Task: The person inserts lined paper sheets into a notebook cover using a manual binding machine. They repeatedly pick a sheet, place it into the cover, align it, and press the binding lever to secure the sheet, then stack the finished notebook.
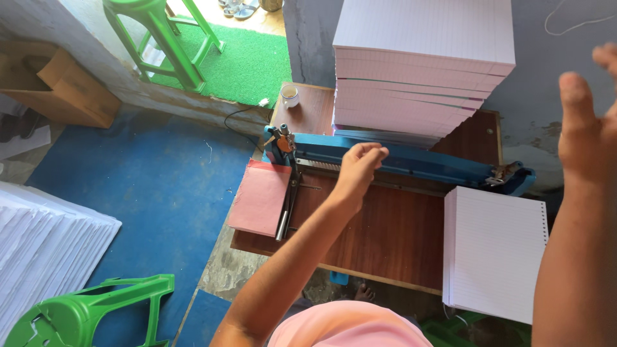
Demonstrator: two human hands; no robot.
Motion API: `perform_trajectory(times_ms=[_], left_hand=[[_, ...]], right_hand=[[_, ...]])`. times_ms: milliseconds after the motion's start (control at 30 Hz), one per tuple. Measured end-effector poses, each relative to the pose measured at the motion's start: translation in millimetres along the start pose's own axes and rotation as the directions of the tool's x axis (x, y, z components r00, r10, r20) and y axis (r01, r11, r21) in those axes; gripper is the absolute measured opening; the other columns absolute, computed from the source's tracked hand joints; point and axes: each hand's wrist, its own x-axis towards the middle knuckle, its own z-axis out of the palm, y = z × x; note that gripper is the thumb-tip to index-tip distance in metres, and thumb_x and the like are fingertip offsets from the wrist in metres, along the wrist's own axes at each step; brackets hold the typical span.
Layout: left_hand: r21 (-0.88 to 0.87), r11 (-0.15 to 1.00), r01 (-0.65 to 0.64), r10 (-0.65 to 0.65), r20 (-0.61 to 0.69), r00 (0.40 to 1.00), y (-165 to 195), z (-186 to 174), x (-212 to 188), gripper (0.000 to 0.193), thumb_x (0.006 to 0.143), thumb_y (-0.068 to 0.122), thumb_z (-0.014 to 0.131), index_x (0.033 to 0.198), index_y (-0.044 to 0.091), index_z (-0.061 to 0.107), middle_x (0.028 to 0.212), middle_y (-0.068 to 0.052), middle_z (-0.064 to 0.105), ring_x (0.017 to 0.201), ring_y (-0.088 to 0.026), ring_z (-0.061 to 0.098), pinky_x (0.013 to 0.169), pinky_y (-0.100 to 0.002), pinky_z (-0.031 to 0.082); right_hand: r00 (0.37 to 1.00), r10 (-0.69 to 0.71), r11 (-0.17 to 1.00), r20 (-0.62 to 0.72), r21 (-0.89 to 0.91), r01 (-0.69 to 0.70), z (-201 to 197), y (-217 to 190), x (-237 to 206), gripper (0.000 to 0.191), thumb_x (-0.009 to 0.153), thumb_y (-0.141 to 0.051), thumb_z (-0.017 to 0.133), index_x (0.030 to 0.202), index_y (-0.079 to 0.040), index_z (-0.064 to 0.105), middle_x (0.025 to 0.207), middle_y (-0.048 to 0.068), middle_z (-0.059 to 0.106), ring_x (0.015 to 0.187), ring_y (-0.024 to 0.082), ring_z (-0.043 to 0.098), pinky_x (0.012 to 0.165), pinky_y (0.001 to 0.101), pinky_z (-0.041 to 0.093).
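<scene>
Largest in front of you is the tall stack of ruled paper (421, 71) at the far side of the wooden table (385, 238), its near edge just beyond the blue punching machine (411, 160). That machine's long axis runs left to right across the table, from its lever end at the far left to its right end beside the smaller pile of punched ruled sheets (493, 252), which lies at the table's right, hanging a little over the near edge. A pink card sheet (260, 198) rests at the table's left edge, just under the black lever handle (287, 205) that points toward you. Your left hand (357, 168) is the nearer one to the machine: it sits right over the blue bar about midway along it, fingers curled down onto the top of the bar, though from this angle you cannot tell for certain whether they grip the bar or the bottom sheets of the stack just behind it. Your right hand (588, 119) is raised well off to the right, palm open, fingers spread and holding nothing, above and to the far side of the punched pile. A small white cup (290, 96) stands at the table's far left corner, well apart from both hands.
</scene>
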Motion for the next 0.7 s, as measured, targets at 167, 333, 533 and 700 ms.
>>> perform_trajectory(times_ms=[167,333,533,700], left_hand=[[-0.012,1.0,-0.006,0.006,-0.033,0.999,30,-11,2,0.049,0.082,0.04,0.07,0.121,0.01,0.067,0.116,-0.004,0.069,0.11,-0.018,0.063,0.089,-0.039,0.046],[-0.027,1.0,0.003,-0.004,-0.037,0.999,37,-16,2,0.045,0.083,0.04,0.069,0.119,0.013,0.067,0.116,-0.003,0.069,0.112,-0.018,0.063,0.091,-0.039,0.047],[-0.034,0.999,0.011,-0.013,-0.04,0.999,31,-19,4,0.04,0.085,0.038,0.069,0.116,0.013,0.068,0.113,-0.003,0.07,0.11,-0.019,0.065,0.089,-0.039,0.048],[-0.037,0.999,0.026,-0.027,-0.044,0.999,23,-27,5,0.038,0.087,0.037,0.068,0.116,0.013,0.069,0.113,-0.003,0.071,0.109,-0.018,0.066,0.088,-0.037,0.048]], right_hand=[[0.959,-0.269,0.962,0.09,0.072,0.264,5,-16,63,0.037,0.111,-0.028,0.065,0.13,0.003,0.064,0.134,0.018,0.066,0.124,0.03,0.064,0.114,0.0371,0.052],[0.872,-0.376,0.921,0.312,0.027,0.388,24,-50,120,0.038,0.104,-0.039,0.079,0.113,-0.003,0.073,0.12,0.011,0.072,0.118,0.023,0.066,0.107,0.0352,0.053],[0.814,-0.283,0.946,0.508,0.007,0.325,74,-64,135,0.04,0.096,-0.047,0.082,0.115,-0.011,0.078,0.122,0.008,0.075,0.12,0.024,0.068,0.101,0.0374,0.056],[0.78,-0.175,0.973,0.6,-0.017,0.231,97,-61,135,0.043,0.089,-0.044,0.083,0.116,-0.011,0.079,0.126,0.009,0.075,0.109,0.026,0.071,0.09,0.0406,0.059]])
